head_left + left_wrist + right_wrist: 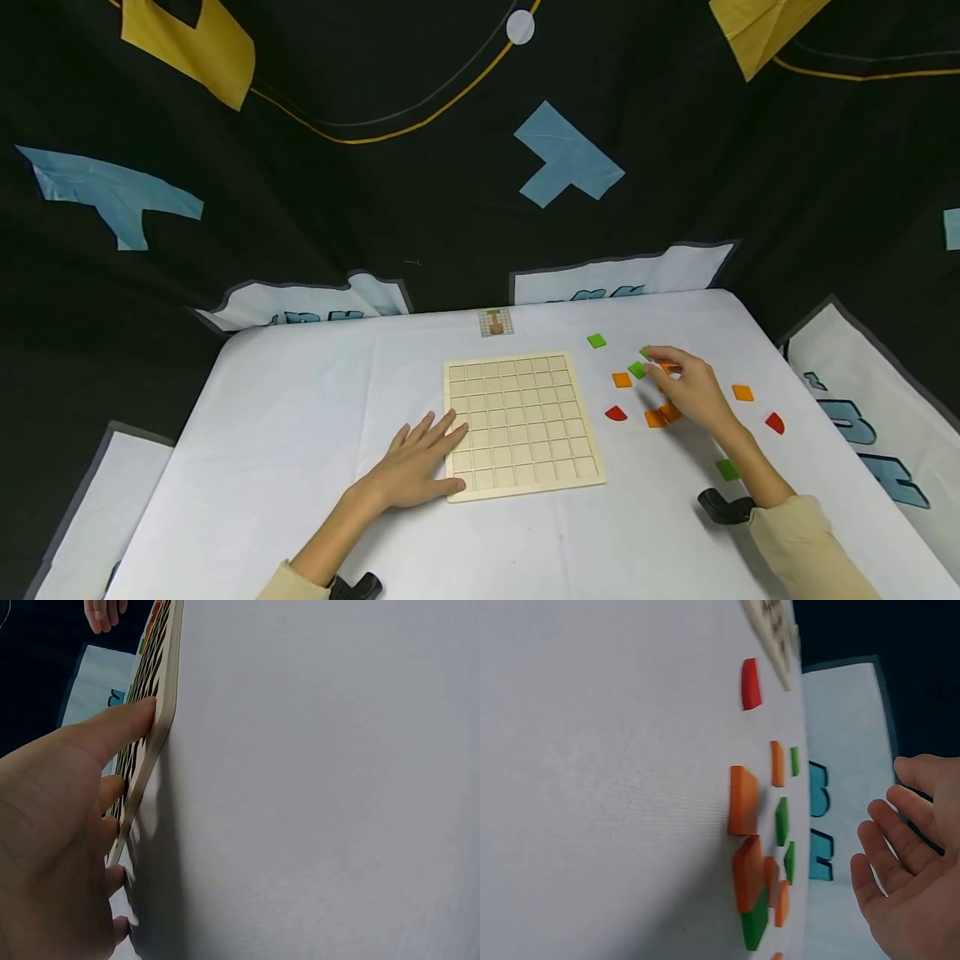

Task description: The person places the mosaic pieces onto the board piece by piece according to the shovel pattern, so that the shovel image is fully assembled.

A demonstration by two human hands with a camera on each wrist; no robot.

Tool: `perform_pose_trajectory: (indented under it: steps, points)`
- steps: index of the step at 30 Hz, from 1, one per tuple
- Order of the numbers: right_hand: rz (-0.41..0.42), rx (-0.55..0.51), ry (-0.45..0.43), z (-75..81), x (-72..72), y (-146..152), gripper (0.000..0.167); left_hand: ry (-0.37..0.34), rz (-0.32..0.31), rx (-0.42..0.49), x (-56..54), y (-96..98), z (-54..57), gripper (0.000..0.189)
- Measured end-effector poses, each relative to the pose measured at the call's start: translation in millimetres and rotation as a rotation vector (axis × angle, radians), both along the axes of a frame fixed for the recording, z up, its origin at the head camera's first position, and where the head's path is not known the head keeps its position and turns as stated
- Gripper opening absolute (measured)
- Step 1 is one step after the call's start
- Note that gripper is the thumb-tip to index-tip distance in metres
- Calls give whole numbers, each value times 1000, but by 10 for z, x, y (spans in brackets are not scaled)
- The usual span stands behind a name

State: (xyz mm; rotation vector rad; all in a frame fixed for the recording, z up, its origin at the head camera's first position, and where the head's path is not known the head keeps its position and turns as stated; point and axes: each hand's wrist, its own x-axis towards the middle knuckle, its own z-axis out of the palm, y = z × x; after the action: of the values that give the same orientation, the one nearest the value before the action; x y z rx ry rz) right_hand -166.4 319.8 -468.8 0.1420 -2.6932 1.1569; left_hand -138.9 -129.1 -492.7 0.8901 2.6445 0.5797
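Observation:
A pale wooden grid board lies on the white table, its cells bare. My left hand rests on the board's left edge with fingers spread; in the left wrist view the thumb touches the rim. To the right, my right hand hovers over a loose group of small tiles, fingers slightly bent and nothing between them in the right wrist view. Beneath and around it are an orange square tile, a green square tile and a red quarter-round tile. The hand partly covers several tiles.
Behind the board lies a small card with a gridded picture. Farther right are another orange tile, a second red tile and a green tile near the right forearm. A dark curtain hangs behind the table.

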Motion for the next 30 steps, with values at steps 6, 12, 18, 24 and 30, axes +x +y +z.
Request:
perform_pose_trajectory:
  steps: [6, 12, 18, 24, 30]
  points:
    - [0, 24, -32, -92, -239, -92, 35, -12, 3, 11, 14, -16, 5, 78]
    - [-10, 65, -98, -133, -507, -202, 38, -20, 17, 4, 11, -22, -1, 78]
    - [-48, 94, -179, -204, -706, -256, 43, -8, 6, -1, 0, -3, -12, 78]
    - [-100, 101, -258, -274, -857, -288, 47, -13, 0, 4, -4, 14, -19, 79]
    - [-105, 113, -281, -322, -935, -331, 47, -17, -5, -11, -10, 12, -4, 78]
